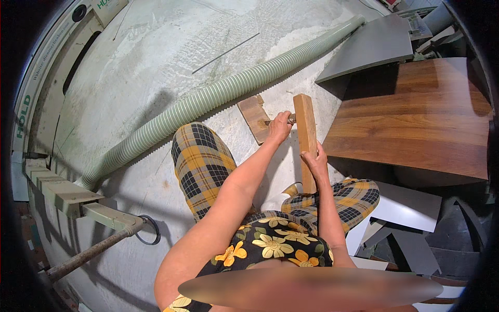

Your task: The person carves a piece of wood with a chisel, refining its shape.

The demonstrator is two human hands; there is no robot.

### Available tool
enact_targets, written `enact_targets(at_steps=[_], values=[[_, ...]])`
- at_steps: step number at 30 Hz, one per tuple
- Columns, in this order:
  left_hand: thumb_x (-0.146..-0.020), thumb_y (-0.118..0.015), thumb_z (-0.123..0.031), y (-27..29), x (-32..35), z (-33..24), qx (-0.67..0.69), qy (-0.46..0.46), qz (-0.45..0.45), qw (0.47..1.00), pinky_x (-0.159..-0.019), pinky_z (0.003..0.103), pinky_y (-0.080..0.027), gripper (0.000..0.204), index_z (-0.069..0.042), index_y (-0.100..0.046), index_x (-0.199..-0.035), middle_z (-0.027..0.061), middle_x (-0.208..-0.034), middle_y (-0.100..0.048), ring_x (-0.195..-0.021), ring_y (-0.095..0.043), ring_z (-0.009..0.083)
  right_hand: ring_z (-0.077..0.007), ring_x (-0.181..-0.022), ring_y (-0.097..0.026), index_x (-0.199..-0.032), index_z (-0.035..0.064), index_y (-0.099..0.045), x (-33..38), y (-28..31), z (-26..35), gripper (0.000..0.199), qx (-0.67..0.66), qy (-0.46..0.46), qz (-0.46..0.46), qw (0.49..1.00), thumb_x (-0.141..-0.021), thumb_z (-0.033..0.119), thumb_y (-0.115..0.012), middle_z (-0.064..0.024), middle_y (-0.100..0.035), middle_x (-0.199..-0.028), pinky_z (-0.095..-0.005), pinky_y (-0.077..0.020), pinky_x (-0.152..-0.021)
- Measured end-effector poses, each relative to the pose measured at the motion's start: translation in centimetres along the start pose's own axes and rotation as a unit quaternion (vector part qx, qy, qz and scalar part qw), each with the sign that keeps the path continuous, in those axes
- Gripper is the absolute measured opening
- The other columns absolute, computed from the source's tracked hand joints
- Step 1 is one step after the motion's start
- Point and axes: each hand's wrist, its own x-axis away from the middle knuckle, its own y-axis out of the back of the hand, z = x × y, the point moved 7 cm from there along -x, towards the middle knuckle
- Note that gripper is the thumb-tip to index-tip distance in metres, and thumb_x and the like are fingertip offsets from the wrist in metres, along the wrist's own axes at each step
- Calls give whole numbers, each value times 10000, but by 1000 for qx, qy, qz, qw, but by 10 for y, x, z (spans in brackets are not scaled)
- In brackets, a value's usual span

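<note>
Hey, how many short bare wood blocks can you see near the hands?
2. One wood block stands upright, gripped by the right hand. The other block lies flat on the floor beside the left hand. More could be hidden among the boards.

A hose (218, 96) runs across the floor (156, 47), far left of the upright plank (305, 135) — a block (254, 118) lies between them, boards (416, 119) stacked at right.

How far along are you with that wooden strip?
Done: nothing I can confirm; the strip shows no finished mark. In hand: right hand holds it upright against the knee, while left hand presses a small tool, too hidden to identify, to its side. Left: a shorter block lies untouched on the floor beside the hose.
</note>
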Motion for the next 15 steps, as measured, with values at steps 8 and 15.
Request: enact_targets(at_steps=[8,15], values=[[-753,-640,-80,0,0,-1,19,21,13,1000,-831,469,-464,355,-69,-558,-1098,189,-1005,-604,-972,-586,385,-150,-864,-610,-1299,15,-511,3,0,8,615,-15,-1,-3,1000,-734,196,-675,-97,-646,-1013,-299,-497,-781],[-758,-640,-63,3,-1,-1,29,17,11,999,-830,467,-463,355,-63,-556,-1103,194,-1003,-605,-973,-586,390,-148,-848,-606,-1255,8,-534,1,-1,9,578,-14,10,1,1000,-723,191,-667,-92,-647,-999,-301,-494,-778]])
